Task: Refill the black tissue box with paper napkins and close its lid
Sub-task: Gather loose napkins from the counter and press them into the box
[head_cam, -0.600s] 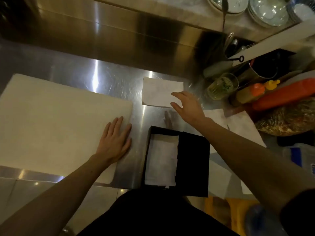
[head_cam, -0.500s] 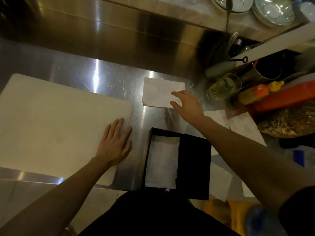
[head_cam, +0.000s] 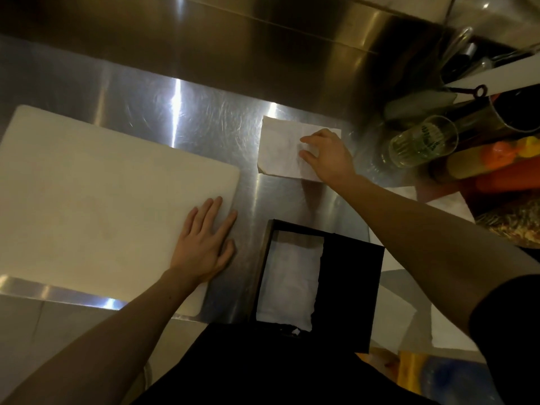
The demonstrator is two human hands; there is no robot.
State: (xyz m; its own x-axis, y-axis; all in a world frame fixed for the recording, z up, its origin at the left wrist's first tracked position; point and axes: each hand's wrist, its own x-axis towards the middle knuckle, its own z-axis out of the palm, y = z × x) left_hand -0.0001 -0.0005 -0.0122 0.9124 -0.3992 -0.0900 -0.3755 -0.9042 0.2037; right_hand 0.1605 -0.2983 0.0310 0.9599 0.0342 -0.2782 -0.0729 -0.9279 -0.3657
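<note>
The black tissue box (head_cam: 350, 287) lies open at the counter's near edge, with white napkins (head_cam: 289, 282) filling its left half. Beyond it a stack of white paper napkins (head_cam: 280, 150) rests on the steel counter. My right hand (head_cam: 327, 156) lies on the stack's right part, with thumb and fingers curled onto the top napkins. My left hand (head_cam: 204, 247) rests flat, fingers apart, on the right corner of a white cutting board (head_cam: 96, 200). A lid is not clearly told apart from the box.
A glass (head_cam: 420, 140), a metal utensil holder (head_cam: 511, 112) and orange and yellow squeeze bottles (head_cam: 496, 159) crowd the right side. More loose white napkins (head_cam: 391, 320) lie right of the box. A steel backsplash (head_cam: 233, 39) rises behind the counter.
My right hand has slid a little further onto the napkin stack, and its fingers have curled down on it. The left hand and the box have not moved.
</note>
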